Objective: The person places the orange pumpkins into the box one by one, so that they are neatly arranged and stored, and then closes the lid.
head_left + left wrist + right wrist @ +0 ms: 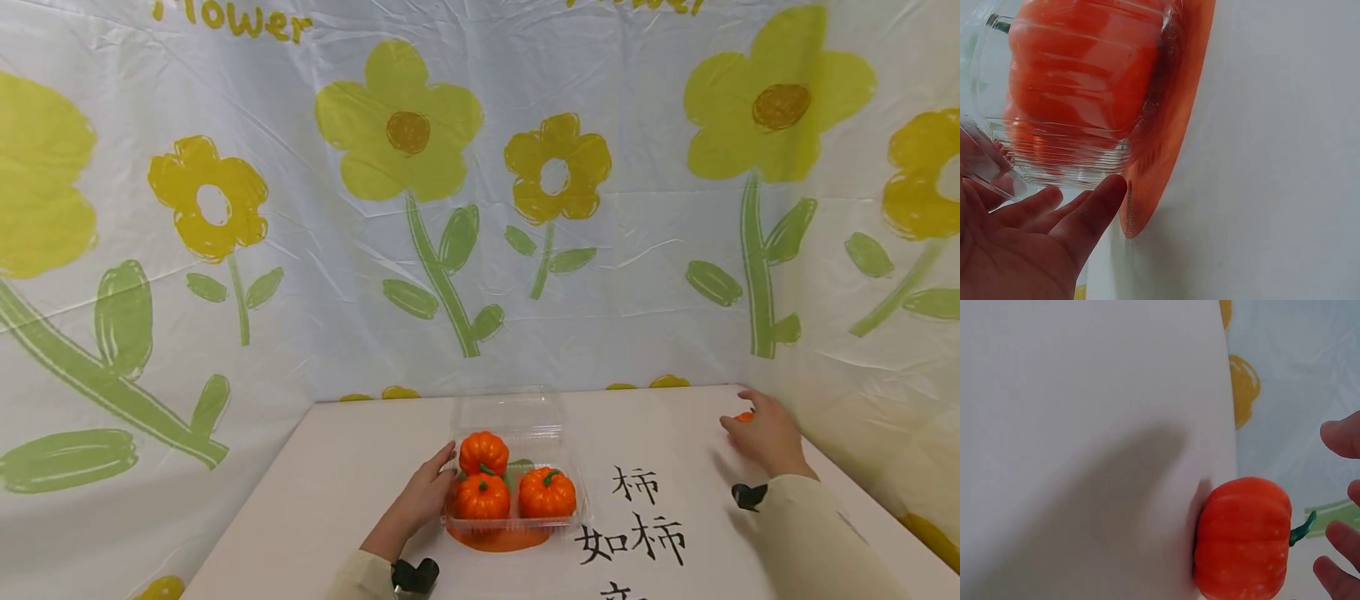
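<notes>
Right hand [768, 437] spread, empty, over a pumpkin [1242, 539]
An off-centre pinch could roll it away; a nudge from the unclenched left hand [423, 497] could skew the box [517, 523] at its fingertips.

Four pumpkins [547, 493] — three within one box [525, 523], one outside it; one left hand [427, 493]; one right hand [771, 435]; two sleeves [832, 533]; one table [345, 467]. Characters [660, 537]: four (the lowest cut by the frame). Stemmed flowers [399, 92], printed: six — three large, three small, the outermost two cropped.
</notes>
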A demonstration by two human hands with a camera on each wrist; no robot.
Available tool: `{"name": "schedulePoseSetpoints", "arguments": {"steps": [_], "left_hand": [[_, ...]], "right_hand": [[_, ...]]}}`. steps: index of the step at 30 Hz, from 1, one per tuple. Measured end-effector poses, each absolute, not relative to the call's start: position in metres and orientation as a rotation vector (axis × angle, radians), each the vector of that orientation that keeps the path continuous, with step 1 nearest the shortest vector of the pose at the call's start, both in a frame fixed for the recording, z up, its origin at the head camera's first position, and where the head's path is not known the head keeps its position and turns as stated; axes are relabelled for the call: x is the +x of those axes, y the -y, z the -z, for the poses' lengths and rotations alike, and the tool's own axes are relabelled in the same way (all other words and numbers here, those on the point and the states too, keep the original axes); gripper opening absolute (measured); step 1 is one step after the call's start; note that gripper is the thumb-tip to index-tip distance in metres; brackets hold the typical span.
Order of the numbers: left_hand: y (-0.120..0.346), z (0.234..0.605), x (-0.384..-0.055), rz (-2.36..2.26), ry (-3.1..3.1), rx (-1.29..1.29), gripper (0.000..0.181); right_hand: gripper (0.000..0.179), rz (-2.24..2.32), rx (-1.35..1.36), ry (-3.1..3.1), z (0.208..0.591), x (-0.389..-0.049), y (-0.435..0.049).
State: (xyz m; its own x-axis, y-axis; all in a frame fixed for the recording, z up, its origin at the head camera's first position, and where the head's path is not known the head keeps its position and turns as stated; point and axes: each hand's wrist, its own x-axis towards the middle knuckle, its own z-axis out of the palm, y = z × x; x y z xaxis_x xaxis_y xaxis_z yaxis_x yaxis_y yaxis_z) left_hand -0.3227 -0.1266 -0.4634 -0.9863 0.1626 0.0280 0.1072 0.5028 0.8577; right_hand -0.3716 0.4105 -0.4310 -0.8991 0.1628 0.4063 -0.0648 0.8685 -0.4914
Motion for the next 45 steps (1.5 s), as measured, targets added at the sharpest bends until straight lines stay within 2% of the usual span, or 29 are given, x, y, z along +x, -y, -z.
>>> {"name": "schedulePoseSetpoints", "arguments": {"steps": [12,22,45], "left_hand": [[0.126,0.463,-0.322,-1.528,-2.665,0.248,0.056],[0.126,0.463,-0.322,-1.531,-2.664,0.248,0.056],[0.128,0.468,-0.326,-1.551,-2.659,0.258,0.056]], "right_hand": [[0.067,-0.856,-0.175,2.584,0.447,-0.370,-0.426],[0.089,-1.089,-0.357,2.655,0.449,-0.370,-0.438],[0.098,-1.181,-0.418,2.713,0.450,-0.361,-0.438]]}}
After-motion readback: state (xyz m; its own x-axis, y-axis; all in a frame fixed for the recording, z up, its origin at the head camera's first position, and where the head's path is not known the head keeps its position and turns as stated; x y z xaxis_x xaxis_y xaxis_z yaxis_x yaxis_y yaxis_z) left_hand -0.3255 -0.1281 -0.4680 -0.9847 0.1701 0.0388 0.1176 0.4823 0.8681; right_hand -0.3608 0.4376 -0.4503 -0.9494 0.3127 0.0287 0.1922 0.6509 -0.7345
